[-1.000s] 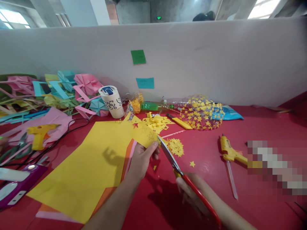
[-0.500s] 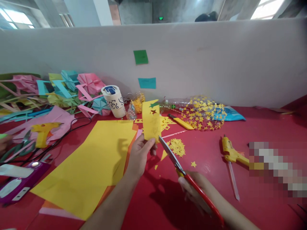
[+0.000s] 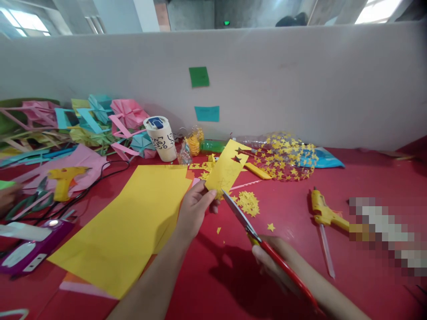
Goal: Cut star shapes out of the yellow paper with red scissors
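Observation:
My left hand (image 3: 196, 206) pinches the lower end of a yellow paper strip (image 3: 227, 169), which leans to the right. Star-shaped holes show near the strip's top, and faint pencil star outlines lie lower down. In my right hand (image 3: 275, 262) are red-handled scissors (image 3: 245, 222), their tips at the strip's lower edge beside my left fingers. The blades look nearly closed. Beyond the blades lies a pile of small yellow paper stars (image 3: 247, 203). One loose star (image 3: 271, 227) sits apart on the red table, with a small yellow scrap (image 3: 219, 230) nearer my left hand.
Yellow sheets (image 3: 110, 240) lie on the left. A purple power strip (image 3: 36, 244), a yellow glue gun (image 3: 65, 180) and another person's hand (image 3: 10, 198) are farther left. A second glue gun (image 3: 323, 209) rests right. A cup (image 3: 162, 140) and star-covered clear plastic (image 3: 288, 155) stand at the back.
The yellow strip has turned from upright to leaning right in my left hand. The scissors stay at its lower edge. The view has shifted slightly.

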The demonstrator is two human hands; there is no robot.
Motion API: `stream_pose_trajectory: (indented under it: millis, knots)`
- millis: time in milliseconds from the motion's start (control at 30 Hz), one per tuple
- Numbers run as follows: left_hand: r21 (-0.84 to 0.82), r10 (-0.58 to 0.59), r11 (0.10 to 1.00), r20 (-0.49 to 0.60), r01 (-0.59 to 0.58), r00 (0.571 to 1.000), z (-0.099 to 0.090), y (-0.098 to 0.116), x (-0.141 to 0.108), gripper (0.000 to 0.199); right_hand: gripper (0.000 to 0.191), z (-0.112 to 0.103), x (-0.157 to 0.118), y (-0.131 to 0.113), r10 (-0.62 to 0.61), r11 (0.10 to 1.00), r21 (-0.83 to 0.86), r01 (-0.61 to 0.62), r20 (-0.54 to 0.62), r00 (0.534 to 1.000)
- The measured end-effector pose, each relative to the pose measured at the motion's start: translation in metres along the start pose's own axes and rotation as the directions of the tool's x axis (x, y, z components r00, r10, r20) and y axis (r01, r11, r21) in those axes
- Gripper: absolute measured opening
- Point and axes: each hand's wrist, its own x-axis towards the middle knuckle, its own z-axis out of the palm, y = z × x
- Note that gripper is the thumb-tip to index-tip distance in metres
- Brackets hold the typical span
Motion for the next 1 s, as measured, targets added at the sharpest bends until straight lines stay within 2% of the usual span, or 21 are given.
stream_pose_trajectory:
  millis: [133,233,333,533,833,1000]
  knots:
    - [0.007,-0.012,1.000,0.001,0.012,1.000,0.000,0.001,-0.001,0.007,0.060,0.002,0.000,0.000,0.068,0.996,0.052,-0.069,0.022,0.997]
    - [0.009,-0.032,0.999,0.041,0.032,0.999,0.001,0.001,-0.002,0.010,0.060,0.004,-0.001,0.000,0.095,0.993,0.072,-0.094,-0.006,0.995]
    - [0.000,-0.069,0.998,0.076,0.069,0.995,0.003,0.001,-0.003,0.012,0.055,0.003,-0.002,-0.001,0.074,0.996,0.046,-0.073,-0.031,0.997]
    - [-0.031,-0.083,0.996,-0.015,0.083,0.996,0.004,0.002,-0.001,0.019,0.051,0.000,0.000,0.000,-0.011,0.994,-0.107,0.007,-0.040,0.999]
    - [0.179,-0.023,0.984,0.006,0.022,1.000,0.000,0.009,-0.003,0.022,0.053,-0.001,-0.002,-0.001,0.009,0.998,-0.059,-0.005,0.066,0.998]
    - [0.230,-0.030,0.973,0.038,0.021,0.999,-0.005,0.011,0.000,0.022,0.058,-0.004,-0.003,-0.002,-0.018,0.999,-0.048,0.023,0.103,0.995]
